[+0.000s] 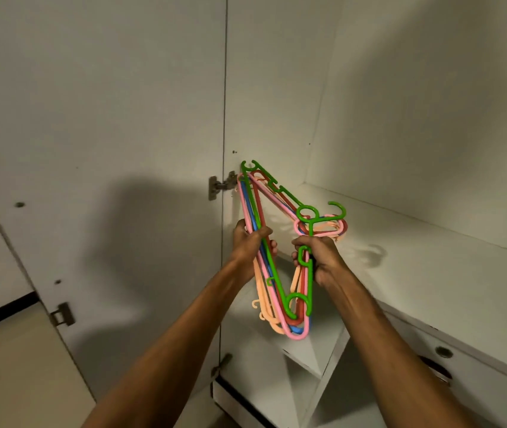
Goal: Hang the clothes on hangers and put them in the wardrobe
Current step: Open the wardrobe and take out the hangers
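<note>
Both hands hold one bundle of plastic hangers (273, 267) in the air, in front of the open wardrobe (277, 88). The hangers are green, pink, blue, red and peach, and they lie tightly one on another, so the bundle makes a triangle. The green hanger (311, 226) is on top, towards the camera.

The left hand (253, 242) grips the long straight bars on the left side of the bundle; its fingers are curled round them and the thumb crosses over the front. The right hand (317, 257) grips the right side, just under the necks of the hangers, also with the fingers closed round the plastic. The two hands are near each other but they do not touch.

The hooks point to the right and stand over the front left corner of the white shelf (416, 257), where their shadow falls. One corner of the bundle points up, close to the metal hinge (218, 186). The lowest corner hangs down in front of the shelf's front edge.

The wardrobe door (122, 134) stands open on the left, with a small metal handle (62, 315) near its edge. Below the shelf, at the right, there is a drawer (477, 375) with a round knob (443, 352).
</note>
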